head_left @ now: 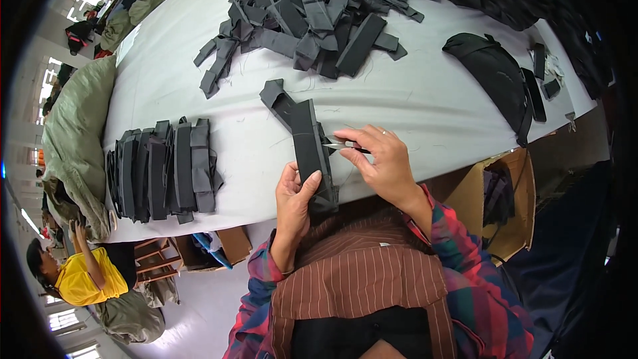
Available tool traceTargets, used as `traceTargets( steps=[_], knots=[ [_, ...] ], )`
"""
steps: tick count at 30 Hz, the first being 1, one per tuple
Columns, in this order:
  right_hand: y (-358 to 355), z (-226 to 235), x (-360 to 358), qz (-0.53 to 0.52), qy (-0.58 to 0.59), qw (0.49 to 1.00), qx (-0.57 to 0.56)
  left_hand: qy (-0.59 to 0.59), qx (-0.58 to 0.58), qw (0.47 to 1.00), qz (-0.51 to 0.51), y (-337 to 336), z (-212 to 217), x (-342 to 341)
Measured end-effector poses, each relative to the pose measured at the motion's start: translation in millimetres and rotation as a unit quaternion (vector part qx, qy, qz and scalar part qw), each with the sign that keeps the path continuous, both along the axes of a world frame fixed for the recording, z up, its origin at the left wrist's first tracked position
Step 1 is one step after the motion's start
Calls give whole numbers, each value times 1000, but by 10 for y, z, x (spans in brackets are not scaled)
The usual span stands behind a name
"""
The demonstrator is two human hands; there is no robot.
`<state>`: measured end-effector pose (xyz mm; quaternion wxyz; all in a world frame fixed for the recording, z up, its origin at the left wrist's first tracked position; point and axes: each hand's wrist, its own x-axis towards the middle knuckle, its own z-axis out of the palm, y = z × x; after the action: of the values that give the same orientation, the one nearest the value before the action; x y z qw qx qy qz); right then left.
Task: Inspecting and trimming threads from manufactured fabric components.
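My left hand (pixel 292 203) grips the lower end of a dark folded fabric strip (pixel 306 136), its thumb laid across the face. A second flap of the same cloth sticks out past the strip's far left end. Pinched in my right hand (pixel 385 166) is a small pair of thread snips (pixel 337 145). Their pale metal tips reach the strip's right edge; whether the blades touch a thread is too small to tell. Both hands are just above the near edge of the white-covered table (pixel 239 119).
A loose heap of dark strips (pixel 312 10) covers the far middle. Neatly lined-up strips (pixel 159 169) lie left. At right are a curved black fabric piece (pixel 488 76) and a flat black object (pixel 534 95). Below stands a cardboard box (pixel 525 203). A person in yellow (pixel 93 276) is at far left.
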<state>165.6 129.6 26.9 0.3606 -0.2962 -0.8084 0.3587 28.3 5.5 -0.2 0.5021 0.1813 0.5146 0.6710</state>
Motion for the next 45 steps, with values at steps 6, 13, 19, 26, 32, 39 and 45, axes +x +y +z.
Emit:
traceTargets(
  steps=[6, 13, 19, 26, 32, 39, 45],
  knots=[
    [26, -139, -84, -26, -69, 986, 150, -43, 9, 999, -21, -54, -35, 35],
    [61, -292, -129, -56, -63, 986, 147, -44, -15, 998, -48, -95, 5, 103],
    [8, -254, -118, -81, -94, 976, 177, -72, -5, 995, -64, -127, 5, 102],
    [3, -259, -80, -54, -74, 986, 139, -130, -13, 989, -69, -123, 54, 98],
    [-6, -274, -78, -51, -59, 991, 111, -132, -10, 988, -73, -129, 96, 101],
    [-22, -293, -99, -99, -64, 981, 153, -135, -18, 988, -75, -153, 95, 120],
    [-12, -331, -82, -117, -101, 966, 206, -107, -13, 986, -129, -177, 150, 143]
  ],
)
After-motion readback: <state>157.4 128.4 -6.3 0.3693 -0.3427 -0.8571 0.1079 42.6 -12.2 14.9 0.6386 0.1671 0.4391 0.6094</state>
